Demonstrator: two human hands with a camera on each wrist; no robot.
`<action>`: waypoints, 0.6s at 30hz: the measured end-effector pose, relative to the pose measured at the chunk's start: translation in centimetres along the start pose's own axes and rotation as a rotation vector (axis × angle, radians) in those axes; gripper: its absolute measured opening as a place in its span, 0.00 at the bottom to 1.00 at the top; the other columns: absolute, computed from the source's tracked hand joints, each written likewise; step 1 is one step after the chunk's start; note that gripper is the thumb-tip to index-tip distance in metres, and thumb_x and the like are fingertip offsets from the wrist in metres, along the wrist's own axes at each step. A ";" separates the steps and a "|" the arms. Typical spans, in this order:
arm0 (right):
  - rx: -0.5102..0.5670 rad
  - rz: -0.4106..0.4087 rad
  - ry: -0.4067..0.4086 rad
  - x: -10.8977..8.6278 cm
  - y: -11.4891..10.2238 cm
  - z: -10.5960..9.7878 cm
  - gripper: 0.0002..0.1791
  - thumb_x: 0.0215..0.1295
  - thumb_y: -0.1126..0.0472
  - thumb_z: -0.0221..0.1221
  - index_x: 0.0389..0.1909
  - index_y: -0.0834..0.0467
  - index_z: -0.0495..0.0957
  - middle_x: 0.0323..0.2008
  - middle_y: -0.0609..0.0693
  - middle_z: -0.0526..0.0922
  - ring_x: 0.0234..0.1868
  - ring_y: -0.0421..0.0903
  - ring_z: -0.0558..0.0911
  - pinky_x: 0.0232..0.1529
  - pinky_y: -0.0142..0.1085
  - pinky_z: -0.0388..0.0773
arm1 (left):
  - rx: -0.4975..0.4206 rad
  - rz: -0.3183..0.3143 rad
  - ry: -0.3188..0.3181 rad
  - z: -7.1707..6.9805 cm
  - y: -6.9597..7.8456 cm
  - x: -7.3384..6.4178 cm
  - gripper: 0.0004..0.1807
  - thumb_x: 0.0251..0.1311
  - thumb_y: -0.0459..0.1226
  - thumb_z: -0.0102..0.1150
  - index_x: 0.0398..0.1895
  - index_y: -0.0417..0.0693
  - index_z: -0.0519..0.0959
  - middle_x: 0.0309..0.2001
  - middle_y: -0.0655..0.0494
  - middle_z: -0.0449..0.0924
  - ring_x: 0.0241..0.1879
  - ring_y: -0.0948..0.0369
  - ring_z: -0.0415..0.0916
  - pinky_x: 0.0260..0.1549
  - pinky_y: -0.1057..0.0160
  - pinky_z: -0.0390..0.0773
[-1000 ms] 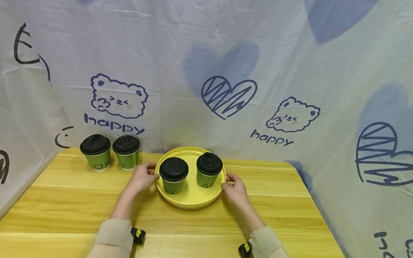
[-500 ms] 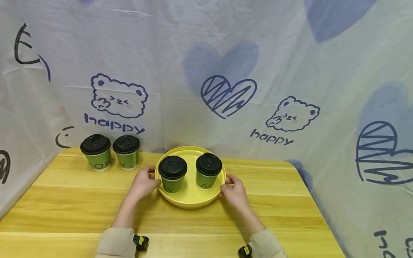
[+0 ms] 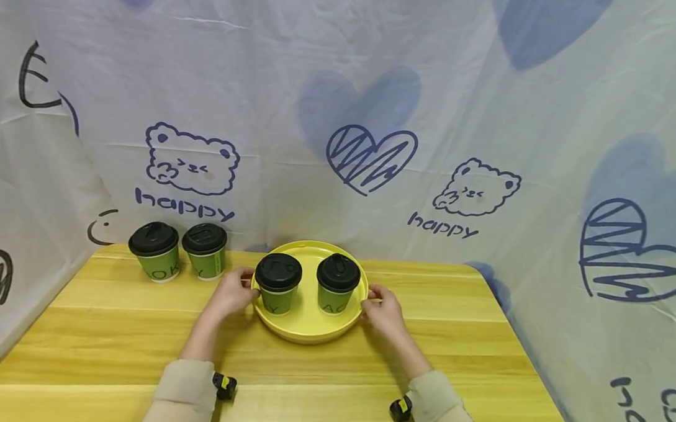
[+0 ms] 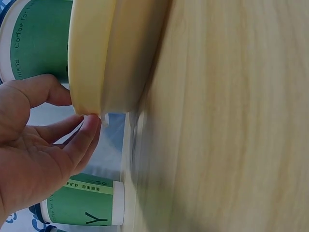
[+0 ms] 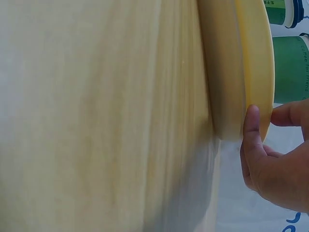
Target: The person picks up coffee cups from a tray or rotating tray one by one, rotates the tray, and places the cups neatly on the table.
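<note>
In the head view a round yellow tray [image 3: 307,328] stands on the wooden table, with two green paper coffee cups with black lids on it. The left cup [image 3: 279,301] is marked "Y"; the right cup [image 3: 335,298] shows "AC". My left hand [image 3: 233,293] pinches the tray's left rim, thumb on top and fingers beneath, as the left wrist view shows. At the right rim, my right hand [image 3: 386,309] pinches in the same way; its thumb and fingers [image 5: 252,126] show against the rim in the right wrist view. The tray's underside sits close over the table.
Two more lidded green coffee cups stand at the back left: one cup [image 3: 159,265] marked "OK", and beside it another cup [image 3: 209,265], close behind my left hand. A white printed curtain [image 3: 294,191] hangs along the table's back edge. The wooden table [image 3: 309,384] stretches toward me.
The tray has turned slightly clockwise: its left cup has shifted away from me and to the left, its right cup a little nearer. My hands stay at the rim; the left has shifted slightly.
</note>
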State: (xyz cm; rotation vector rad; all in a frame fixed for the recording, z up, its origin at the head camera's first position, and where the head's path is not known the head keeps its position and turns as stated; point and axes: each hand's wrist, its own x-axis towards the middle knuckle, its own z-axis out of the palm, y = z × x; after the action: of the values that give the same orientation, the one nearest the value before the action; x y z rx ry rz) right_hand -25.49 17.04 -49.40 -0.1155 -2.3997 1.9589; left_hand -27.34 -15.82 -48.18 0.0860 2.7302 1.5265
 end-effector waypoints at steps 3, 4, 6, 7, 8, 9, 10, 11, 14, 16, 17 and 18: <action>0.010 -0.005 -0.007 -0.2 0.1 0.1 0.31 0.61 0.76 0.53 0.68 0.77 0.66 0.54 0.69 0.72 0.27 0.40 0.78 0.27 0.30 0.81 | 0.001 0.003 0.000 -0.1 -0.2 0.1 0.31 0.55 0.25 0.59 0.65 0.23 0.71 0.61 0.26 0.76 0.56 0.41 0.77 0.55 0.50 0.78; 0.015 -0.004 -0.008 -0.2 0.2 0.1 0.31 0.61 0.76 0.53 0.68 0.77 0.66 0.54 0.69 0.72 0.27 0.40 0.79 0.27 0.30 0.82 | -0.001 0.003 0.001 -0.1 -0.2 0.1 0.31 0.55 0.25 0.59 0.65 0.23 0.71 0.61 0.26 0.76 0.57 0.41 0.77 0.55 0.50 0.78; 0.014 -0.006 -0.009 -0.3 0.2 0.1 0.32 0.61 0.76 0.53 0.68 0.77 0.66 0.54 0.69 0.72 0.27 0.40 0.79 0.28 0.30 0.82 | -0.006 0.007 0.005 0.0 -0.1 0.0 0.31 0.55 0.24 0.59 0.65 0.22 0.71 0.61 0.26 0.76 0.57 0.41 0.77 0.55 0.50 0.78; 0.008 -0.008 -0.005 -0.3 0.2 0.1 0.32 0.61 0.76 0.53 0.68 0.77 0.66 0.53 0.68 0.72 0.27 0.40 0.79 0.28 0.30 0.83 | -0.010 0.008 0.006 0.0 0.0 -0.1 0.31 0.55 0.24 0.59 0.64 0.22 0.71 0.61 0.25 0.76 0.57 0.40 0.77 0.56 0.49 0.78; 0.006 -0.002 -0.001 -0.3 0.3 0.1 0.32 0.61 0.76 0.53 0.69 0.77 0.66 0.53 0.68 0.72 0.27 0.40 0.79 0.28 0.30 0.83 | -0.012 0.009 0.007 0.0 0.0 -0.2 0.31 0.55 0.24 0.59 0.65 0.22 0.71 0.61 0.25 0.75 0.57 0.40 0.77 0.56 0.49 0.78; -0.002 -0.004 0.000 -0.4 0.3 0.1 0.32 0.61 0.76 0.54 0.69 0.77 0.65 0.52 0.68 0.72 0.28 0.40 0.79 0.29 0.31 0.84 | -0.015 0.010 0.008 0.1 0.1 -0.3 0.31 0.55 0.24 0.59 0.65 0.22 0.70 0.61 0.25 0.75 0.57 0.39 0.77 0.57 0.48 0.79; -0.004 -0.002 0.000 -0.4 0.4 0.1 0.32 0.61 0.76 0.54 0.69 0.77 0.65 0.52 0.68 0.71 0.28 0.40 0.79 0.29 0.31 0.84 | -0.016 0.009 0.008 0.1 0.2 -0.4 0.31 0.55 0.24 0.59 0.65 0.22 0.70 0.61 0.25 0.75 0.58 0.39 0.77 0.58 0.47 0.79; -0.012 -0.001 0.003 -0.4 0.4 0.1 0.32 0.61 0.76 0.54 0.69 0.77 0.64 0.52 0.67 0.71 0.28 0.40 0.79 0.30 0.31 0.84 | -0.015 0.006 0.009 0.1 0.3 -0.6 0.32 0.55 0.24 0.59 0.65 0.22 0.70 0.62 0.25 0.75 0.58 0.38 0.77 0.58 0.46 0.78; -0.033 0.005 0.007 -0.5 0.6 0.2 0.32 0.61 0.76 0.54 0.69 0.76 0.64 0.49 0.65 0.71 0.28 0.41 0.80 0.30 0.32 0.85 | -0.008 -0.005 0.007 0.2 0.5 -0.9 0.33 0.55 0.25 0.59 0.66 0.22 0.68 0.63 0.24 0.73 0.60 0.37 0.76 0.61 0.44 0.77; -0.043 0.008 0.006 -0.6 0.6 0.2 0.33 0.61 0.75 0.54 0.69 0.76 0.64 0.48 0.63 0.72 0.28 0.41 0.80 0.31 0.33 0.85 | -0.007 -0.010 0.008 0.3 0.6 -1.1 0.33 0.55 0.25 0.59 0.67 0.21 0.67 0.63 0.24 0.73 0.60 0.37 0.75 0.62 0.42 0.76; -0.051 0.009 0.007 -0.6 0.5 0.2 0.33 0.61 0.75 0.55 0.69 0.76 0.64 0.48 0.62 0.72 0.28 0.41 0.80 0.31 0.33 0.85 | -0.006 -0.009 0.008 0.3 0.6 -1.1 0.34 0.55 0.25 0.59 0.67 0.21 0.67 0.63 0.23 0.72 0.60 0.37 0.75 0.62 0.42 0.76; -0.059 0.007 0.006 -0.6 0.5 0.1 0.33 0.62 0.75 0.55 0.69 0.75 0.65 0.48 0.62 0.72 0.29 0.41 0.80 0.31 0.33 0.85 | -0.006 -0.006 0.008 0.3 0.5 -1.1 0.34 0.55 0.25 0.59 0.67 0.21 0.67 0.63 0.23 0.72 0.60 0.37 0.75 0.62 0.42 0.76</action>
State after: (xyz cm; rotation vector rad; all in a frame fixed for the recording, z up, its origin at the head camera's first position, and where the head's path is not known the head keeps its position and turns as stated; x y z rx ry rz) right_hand -24.88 16.95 -49.89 -0.1314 -2.4576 1.8877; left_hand -26.20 -15.33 -47.89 0.0712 2.7291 1.5366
